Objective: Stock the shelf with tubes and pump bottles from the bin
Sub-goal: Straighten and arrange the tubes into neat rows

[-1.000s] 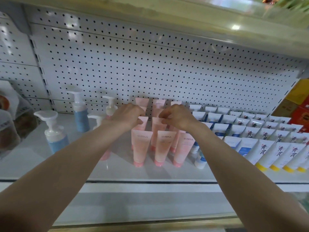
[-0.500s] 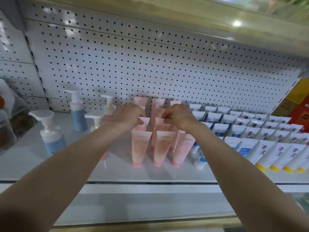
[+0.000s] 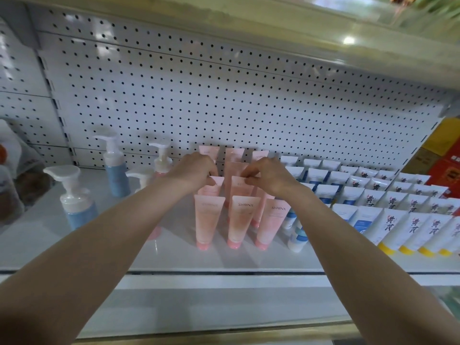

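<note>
Step in hand: aligning pink tubes that already stand on the shelf. The left hand pinches the top crimp of a second-row tube. The right hand pinches the crimp of the neighbour tube. Both grips are narrow, fingertips only, and both tubes stand cap-down.

The front row of three stands just below the grips, with more pink tubes beyond them against the pegboard. The pump bottles stand outboard of the left hand and the white tubes outboard of the right. The bin is not in view.

Judgement: the next move calls for squaring both tubes with their row and releasing them without tipping the front row, then returning for more stock.
</note>
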`<state>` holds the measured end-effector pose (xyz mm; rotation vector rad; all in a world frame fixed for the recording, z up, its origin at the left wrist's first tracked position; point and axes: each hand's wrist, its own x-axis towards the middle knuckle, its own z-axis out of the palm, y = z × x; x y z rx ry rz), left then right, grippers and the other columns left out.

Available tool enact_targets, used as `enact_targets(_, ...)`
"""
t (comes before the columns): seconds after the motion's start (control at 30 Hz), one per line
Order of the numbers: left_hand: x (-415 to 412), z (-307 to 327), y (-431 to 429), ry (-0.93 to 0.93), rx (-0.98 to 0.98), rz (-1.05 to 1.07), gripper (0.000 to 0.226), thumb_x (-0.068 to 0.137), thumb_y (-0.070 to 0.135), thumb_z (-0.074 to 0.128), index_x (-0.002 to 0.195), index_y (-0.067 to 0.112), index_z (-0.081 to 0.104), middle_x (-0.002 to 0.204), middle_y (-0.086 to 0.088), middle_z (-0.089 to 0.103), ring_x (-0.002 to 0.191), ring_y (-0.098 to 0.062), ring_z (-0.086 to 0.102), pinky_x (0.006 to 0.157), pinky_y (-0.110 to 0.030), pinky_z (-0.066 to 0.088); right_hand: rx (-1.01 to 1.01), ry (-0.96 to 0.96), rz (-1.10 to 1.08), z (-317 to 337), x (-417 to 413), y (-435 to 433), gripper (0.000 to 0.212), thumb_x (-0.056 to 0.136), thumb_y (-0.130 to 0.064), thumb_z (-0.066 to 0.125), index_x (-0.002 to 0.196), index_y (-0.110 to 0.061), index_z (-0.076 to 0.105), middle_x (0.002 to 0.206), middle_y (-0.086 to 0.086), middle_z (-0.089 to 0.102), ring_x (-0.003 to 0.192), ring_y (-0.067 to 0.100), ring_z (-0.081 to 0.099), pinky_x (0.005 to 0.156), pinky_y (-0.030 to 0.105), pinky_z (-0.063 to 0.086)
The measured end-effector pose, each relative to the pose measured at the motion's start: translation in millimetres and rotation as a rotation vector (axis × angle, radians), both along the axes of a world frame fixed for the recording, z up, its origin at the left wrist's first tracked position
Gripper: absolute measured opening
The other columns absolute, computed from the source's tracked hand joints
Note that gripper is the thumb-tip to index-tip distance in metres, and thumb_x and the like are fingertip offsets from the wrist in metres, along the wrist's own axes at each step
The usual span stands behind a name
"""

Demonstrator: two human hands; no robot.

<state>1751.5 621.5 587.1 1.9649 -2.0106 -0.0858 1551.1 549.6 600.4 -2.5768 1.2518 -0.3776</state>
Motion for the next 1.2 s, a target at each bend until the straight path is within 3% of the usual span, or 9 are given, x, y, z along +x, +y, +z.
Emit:
enact_targets(0.07,1.3,-0.8,-1.7,0.002,0.0,-0.002,0.012,0.086,0.02,0.071,0.097,0.018,0.074,0.092,-0.001,0.066,0.099,-0.025,0.06,0.078,-0.027,0.04,-0.029,-0.046,-0.011,3.0,-5.8,-1.5,0.018,0.092,-0.013,0.064,0.104,-0.019,0.076,0.108,-0.003,0.072,0.1,0.014,0.063,0.092,0.025,0.047)
enact_targets(0.2,-0.3,2.1,-3.8,0.023,-0.019,-0.021,0.02,0.087,0.021,0.07,0.106,0.02,0.073,0.106,0.001,0.071,0.106,-0.021,0.061,0.088,-0.028,0.044,-0.045,-0.123,-0.081,12.8,-26.9,-8.2,0.019,0.091,-0.01,0.064,0.104,-0.019,0.076,0.107,-0.003,0.071,0.089,0.011,0.062,0.088,0.018,0.045)
enact_targets(0.47,-35.5,13.2,-16.5,0.039,-0.068,-0.141,0.022,0.085,0.023,0.072,0.106,0.021,0.073,0.103,0.004,0.071,0.099,-0.015,0.062,0.081,-0.024,0.041,0.062,0.026,-0.035,15.1,-46.7,-20.6,0.023,0.085,-0.012,0.073,0.108,-0.017,0.074,0.109,-0.001,0.07,0.092,0.007,0.06,0.083,0.014,0.044)
enact_targets(0.6,-49.2,10.7,-26.2,-0.011,-0.019,-0.137,0.017,0.083,0.025,0.073,0.098,0.018,0.072,0.095,0.002,0.069,0.095,-0.021,0.06,0.082,-0.031,0.048,0.038,0.127,0.012,12.7,-42.9,-22.6,0.02,0.085,-0.012,0.072,0.105,-0.014,0.075,0.103,0.002,0.071,0.088,0.011,0.06,0.065,0.011,0.039)
enact_targets(0.7,-51.8,7.5,-28.8,-0.044,-0.009,-0.115,0.015,0.081,0.026,0.074,0.076,0.018,0.062,0.072,0.007,0.058,0.082,-0.021,0.053,0.07,-0.031,0.044,0.01,0.156,0.008,11.7,-42.2,-24.0,0.02,0.086,-0.012,0.072,0.106,-0.013,0.075,0.102,0.003,0.072,0.092,0.014,0.063,0.072,0.015,0.041)
enact_targets(0.77,-51.4,5.1,-29.7,-0.049,-0.002,-0.115,0.016,0.081,0.026,0.073,0.074,0.021,0.06,0.066,0.01,0.051,0.08,-0.022,0.05,0.067,-0.031,0.042,-0.011,0.182,-0.003,11.1,-43.8,-25.4,0.021,0.087,-0.015,0.072,0.107,-0.014,0.075,0.104,0.002,0.072,0.096,0.015,0.064,0.076,0.017,0.04)
enact_targets(0.93,-51.5,4.2,-30.0,-0.04,-0.018,-0.121,0.013,0.081,0.028,0.073,0.093,0.023,0.072,0.087,0.008,0.064,0.091,-0.022,0.056,0.078,-0.033,0.047,-0.033,0.197,-0.006,11.2,-49.3,-28.1,0.02,0.086,-0.014,0.072,0.105,-0.016,0.075,0.099,0.0,0.071,0.086,0.011,0.059,0.073,0.017,0.038)
enact_targets(1.07,-52.9,0.4,-33.9,-0.033,-0.04,-0.127,0.014,0.082,0.028,0.073,0.095,0.024,0.072,0.097,0.007,0.067,0.093,-0.02,0.051,0.077,-0.031,0.043,-0.028,0.189,-0.018,11.1,-50.9,-28.7,0.019,0.084,-0.013,0.073,0.103,-0.015,0.076,0.097,0.002,0.072,0.085,0.014,0.061,0.073,0.02,0.042)
enact_targets(1.2,-54.4,-0.4,-35.5,-0.019,-0.045,-0.131,0.015,0.081,0.029,0.073,0.096,0.026,0.073,0.087,0.011,0.064,0.086,-0.015,0.051,0.077,-0.029,0.042,-0.007,0.194,-0.011,11.9,-51.8,-28.3,0.021,0.084,-0.012,0.073,0.105,-0.015,0.075,0.099,0.003,0.071,0.085,0.013,0.059,0.073,0.021,0.043)
